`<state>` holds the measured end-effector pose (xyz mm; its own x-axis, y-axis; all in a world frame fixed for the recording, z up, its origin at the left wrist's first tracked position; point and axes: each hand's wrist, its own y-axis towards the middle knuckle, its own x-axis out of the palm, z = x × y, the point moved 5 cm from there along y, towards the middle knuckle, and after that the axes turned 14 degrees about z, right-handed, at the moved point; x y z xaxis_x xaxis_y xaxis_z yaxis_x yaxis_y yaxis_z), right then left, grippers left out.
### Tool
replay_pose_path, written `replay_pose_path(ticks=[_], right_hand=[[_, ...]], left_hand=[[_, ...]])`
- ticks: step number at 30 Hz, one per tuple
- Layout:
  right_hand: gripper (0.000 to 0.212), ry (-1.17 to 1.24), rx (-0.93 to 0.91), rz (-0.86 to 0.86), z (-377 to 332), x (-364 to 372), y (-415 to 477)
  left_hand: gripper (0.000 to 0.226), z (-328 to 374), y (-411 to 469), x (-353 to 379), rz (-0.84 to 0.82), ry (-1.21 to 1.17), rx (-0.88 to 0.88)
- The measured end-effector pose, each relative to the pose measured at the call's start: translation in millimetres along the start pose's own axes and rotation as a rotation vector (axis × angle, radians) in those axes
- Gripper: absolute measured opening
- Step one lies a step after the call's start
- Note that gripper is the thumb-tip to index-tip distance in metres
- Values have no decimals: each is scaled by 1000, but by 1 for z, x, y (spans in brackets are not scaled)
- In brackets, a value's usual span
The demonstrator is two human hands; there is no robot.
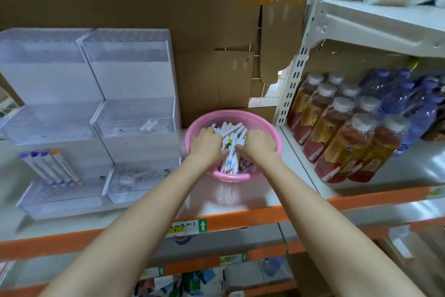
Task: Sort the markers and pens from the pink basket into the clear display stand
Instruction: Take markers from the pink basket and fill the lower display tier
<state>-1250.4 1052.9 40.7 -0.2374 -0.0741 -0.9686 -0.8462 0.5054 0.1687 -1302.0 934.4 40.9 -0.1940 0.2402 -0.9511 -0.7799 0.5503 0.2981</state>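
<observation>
The left hand (208,142) and right hand (261,143) are digging curled fingers into the markers (231,142); a firm hold cannot be told. Slim white plastic barrels are lying heaped in the round perforated pink basket (231,113), mostly pointing away from the person. Beside it, the stepped clear stand (134,80) is holding four capped markers (49,166) in its lowest left compartment, leaning caps-up.

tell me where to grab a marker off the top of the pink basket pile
Probably mid-barrel, coming down from above. The markers lie heaped in the pink basket, mostly pointing away from the person, so a pinch from left and right spans the narrow barrel.
</observation>
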Motion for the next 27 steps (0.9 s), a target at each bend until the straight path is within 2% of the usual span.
replay_pose_path(ticks=[4, 7, 9, 12, 14, 15, 17, 21, 27], right_hand=[[22, 72, 5, -18, -3, 3, 1], [5, 237, 49, -29, -1, 6, 3], [24, 380, 104, -20, 0, 6, 1], [33, 604, 162, 19, -2, 2, -1], [15, 707, 162, 64, -5, -2, 1], [6, 732, 142, 80, -8, -5, 1], [28, 794, 81, 91, -15, -9, 3], [26, 957, -79, 195, -36, -30, 1], [35, 1037, -300, 353, -72, -61, -14]], left_hand=[[37, 1, 0, 2, -42, -66, -69], [30, 1, -2, 2, -15, -92, -86], [25, 0, -2, 3, 20, -129, -112], [19, -6, 0, 1, 72, -364, -230], [13, -11, 1, -5, 112, -516, -292], [12, -13, 1, -9, 135, -564, -293], [22, -14, -1, -19, 189, -642, -263], [50, -18, -7, -42, 334, -754, -199], [53, -33, -24, -85, 552, -699, -108]])
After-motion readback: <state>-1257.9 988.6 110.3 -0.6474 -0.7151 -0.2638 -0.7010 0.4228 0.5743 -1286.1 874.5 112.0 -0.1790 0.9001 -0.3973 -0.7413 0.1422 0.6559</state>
